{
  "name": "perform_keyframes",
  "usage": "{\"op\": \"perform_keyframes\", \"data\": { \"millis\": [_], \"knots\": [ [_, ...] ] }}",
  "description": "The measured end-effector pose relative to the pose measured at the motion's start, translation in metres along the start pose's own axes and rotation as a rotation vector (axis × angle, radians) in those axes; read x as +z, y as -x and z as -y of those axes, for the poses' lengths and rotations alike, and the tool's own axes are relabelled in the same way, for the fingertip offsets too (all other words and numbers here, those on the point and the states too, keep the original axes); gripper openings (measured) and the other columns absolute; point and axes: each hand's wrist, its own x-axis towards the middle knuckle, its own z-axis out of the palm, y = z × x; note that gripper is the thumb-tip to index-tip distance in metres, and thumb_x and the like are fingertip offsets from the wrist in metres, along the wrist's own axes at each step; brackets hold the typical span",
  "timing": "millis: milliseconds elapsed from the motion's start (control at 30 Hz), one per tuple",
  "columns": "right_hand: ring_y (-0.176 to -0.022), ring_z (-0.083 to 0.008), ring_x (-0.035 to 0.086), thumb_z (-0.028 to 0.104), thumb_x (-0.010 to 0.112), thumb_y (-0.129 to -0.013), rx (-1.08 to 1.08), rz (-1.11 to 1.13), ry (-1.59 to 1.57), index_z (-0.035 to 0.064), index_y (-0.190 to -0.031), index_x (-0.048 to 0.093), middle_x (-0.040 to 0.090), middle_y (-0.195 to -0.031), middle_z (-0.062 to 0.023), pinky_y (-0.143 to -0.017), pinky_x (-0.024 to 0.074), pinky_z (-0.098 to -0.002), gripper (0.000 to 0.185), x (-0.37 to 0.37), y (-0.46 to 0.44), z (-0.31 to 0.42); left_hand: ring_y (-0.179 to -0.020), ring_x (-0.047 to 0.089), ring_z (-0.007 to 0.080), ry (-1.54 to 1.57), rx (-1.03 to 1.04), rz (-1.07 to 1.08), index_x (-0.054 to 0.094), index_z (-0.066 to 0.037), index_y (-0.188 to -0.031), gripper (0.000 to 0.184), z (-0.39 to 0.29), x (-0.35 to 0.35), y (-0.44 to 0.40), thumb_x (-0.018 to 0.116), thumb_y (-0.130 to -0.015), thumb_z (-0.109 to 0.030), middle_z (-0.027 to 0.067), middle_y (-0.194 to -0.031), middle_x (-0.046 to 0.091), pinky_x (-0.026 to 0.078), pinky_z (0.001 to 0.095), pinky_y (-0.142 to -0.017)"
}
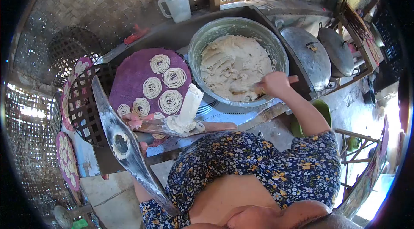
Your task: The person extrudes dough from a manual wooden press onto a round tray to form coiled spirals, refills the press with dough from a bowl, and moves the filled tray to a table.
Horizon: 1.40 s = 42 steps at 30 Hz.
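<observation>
My left hand (137, 122) grips the two wooden parts of a hand press, partly hidden behind them. One part is a long, flour-dusted bar (148, 175) with a round hollow opening. The other is a crosswise handle (217, 127) bearing a dough-coated plunger (190, 106), which points up. My right hand (276, 85) is closed around the wooden handle of a utensil whose working end is buried in pale dough (237, 63). That dough sits in a large round basin (195, 44). Coiled noodle-like dough rounds (170, 101) lie on a purple mat (129, 73) beside the press.
A translucent pitcher (178, 6) stands behind the basin. Two lidded metal pots (305, 54) are on the right. A black lattice tray (88, 112) and more mats with coils (67, 160) are at left. A green bowl (321, 110) sits below my right arm.
</observation>
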Motion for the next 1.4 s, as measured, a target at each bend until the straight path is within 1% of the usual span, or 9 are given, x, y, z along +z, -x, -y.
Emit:
{"op": "perform_keyframes", "data": {
  "millis": [400,700,800,867,933,1000,1067,1267,1400],
  "knots": [
    [-0.071,-0.0323,0.061,0.043,0.056,-0.075,-0.084,0.009,-0.257,0.0077,-0.074,0.067,0.062,-0.069,-0.0148,-0.065,0.0472,-0.0424,0.036,0.034,-0.016,0.016,-0.103,0.049,0.0257,-0.065,0.045,0.134,0.051,-0.005,-0.103,0.038,0.001,0.024,-0.017,0.070,-0.074,-0.021,0.0086,-0.109,0.040,0.051,0.0471,-0.082],
    [-0.068,-0.0248,0.061,0.049,0.059,-0.074,-0.061,0.147,-0.497,0.0046,-0.078,0.067,0.063,-0.068,-0.0132,-0.064,0.0459,-0.0358,0.045,-0.025,0.016,-0.030,-0.092,0.055,0.0227,-0.244,0.096,0.307,0.054,-0.005,-0.103,0.039,0.026,0.013,-0.031,0.070,-0.068,-0.002,0.0054,-0.102,0.047,0.051,0.0338,-0.072],
    [-0.067,-0.0161,0.060,0.041,0.063,-0.075,-0.095,0.139,-0.734,0.0024,-0.083,0.067,0.064,-0.070,-0.0096,-0.063,0.0454,-0.0294,0.040,-0.067,0.032,-0.046,-0.077,0.057,0.0125,-0.327,0.016,0.205,0.057,-0.002,-0.094,0.033,0.028,0.025,-0.031,0.072,-0.065,-0.004,0.0074,-0.089,0.061,0.048,0.0257,-0.064],
    [-0.070,-0.0097,0.059,0.029,0.068,-0.075,-0.149,0.081,-0.909,0.0001,-0.092,0.065,0.065,-0.076,-0.0060,-0.062,0.0447,-0.0238,0.034,-0.087,0.036,-0.056,-0.074,0.059,0.0113,0.071,-0.380,0.149,0.057,-0.003,-0.093,0.031,0.047,0.031,-0.039,0.071,-0.066,-0.003,0.0064,-0.086,0.062,0.049,0.0263,-0.064],
    [-0.074,-0.0085,0.056,0.022,0.070,-0.074,-0.309,-0.006,-1.125,-0.0020,-0.097,0.064,0.065,-0.081,-0.0044,-0.068,0.0450,-0.0244,0.034,-0.100,0.038,-0.053,-0.078,0.061,0.0137,0.096,-0.556,0.141,0.058,-0.005,-0.094,0.032,0.042,0.049,-0.057,0.072,-0.066,-0.009,0.0073,-0.086,0.063,0.050,0.0295,-0.067],
    [-0.078,-0.0078,0.055,0.017,0.071,-0.072,-0.398,-0.036,-1.265,-0.0035,-0.101,0.062,0.065,-0.087,-0.0035,-0.073,0.0447,-0.0248,0.036,-0.118,0.038,-0.044,-0.080,0.063,0.0226,-0.518,-0.346,0.334,0.058,-0.005,-0.097,0.038,0.039,0.071,-0.079,0.071,-0.066,-0.022,0.0116,-0.088,0.064,0.050,0.0346,-0.071],
    [-0.084,-0.0077,0.054,0.012,0.072,-0.071,-0.401,-0.020,-1.325,-0.0045,-0.105,0.059,0.064,-0.093,-0.0031,-0.078,0.0438,-0.0249,0.039,-0.140,0.041,-0.028,-0.084,0.061,0.0321,-0.587,-0.325,0.383,0.057,-0.003,-0.100,0.047,0.034,0.089,-0.088,0.069,-0.065,-0.032,0.0177,-0.092,0.062,0.048,0.0386,-0.075],
    [-0.088,-0.0109,0.056,0.013,0.070,-0.073,-0.580,-0.120,-1.082,-0.0018,-0.104,0.061,0.064,-0.096,-0.0077,-0.079,0.0437,-0.0269,0.035,-0.149,0.036,-0.003,-0.102,0.055,0.0308,-0.577,-0.305,0.488,0.054,-0.005,-0.111,0.056,0.056,0.107,-0.098,0.067,-0.066,-0.037,0.0186,-0.108,0.058,0.042,0.0349,-0.087],
    [-0.077,-0.0247,0.059,0.027,0.066,-0.075,-0.599,-0.351,-0.422,0.0119,-0.101,0.065,0.063,-0.082,-0.0075,-0.070,0.0459,-0.0343,0.030,-0.178,0.046,-0.001,-0.097,0.057,0.0328,-0.591,-0.234,0.531,0.056,-0.007,-0.108,0.053,0.045,0.098,-0.099,0.067,-0.065,-0.036,0.0192,-0.104,0.059,0.044,0.0372,-0.083]
  ]
}}
